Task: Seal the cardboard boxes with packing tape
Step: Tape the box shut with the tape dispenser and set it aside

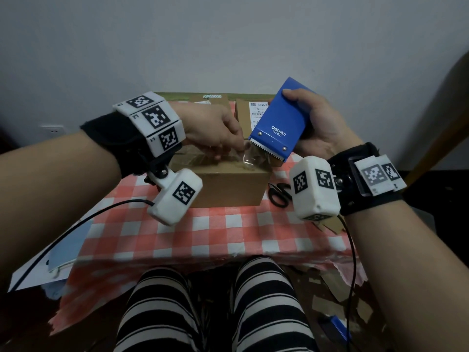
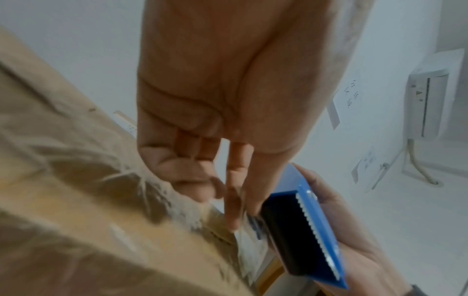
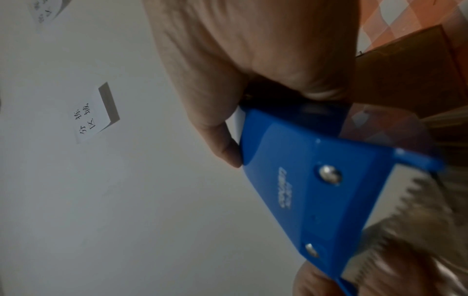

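Observation:
A brown cardboard box [image 1: 229, 186] sits mid-table, its top covered in wrinkled clear tape [image 1: 193, 156]. My right hand [image 1: 319, 125] grips a blue tape dispenser [image 1: 281, 120] tilted over the box's right top edge, toothed blade down. A short stretch of clear tape [image 1: 251, 158] runs from the blade to the box. My left hand [image 1: 215, 133] pinches that loose tape end just left of the blade. In the left wrist view the fingers [image 2: 235, 190] hold the tape beside the dispenser [image 2: 311, 236]. The right wrist view shows the dispenser [image 3: 316, 190] in my hand.
Two more cardboard boxes [image 1: 215, 100] [image 1: 251, 110] stand at the table's far side, one with a shipping label. Black scissors [image 1: 279, 194] lie right of the near box on the red-and-white checked cloth [image 1: 228, 232]. Cardboard scraps [image 1: 330, 227] lie at the right edge.

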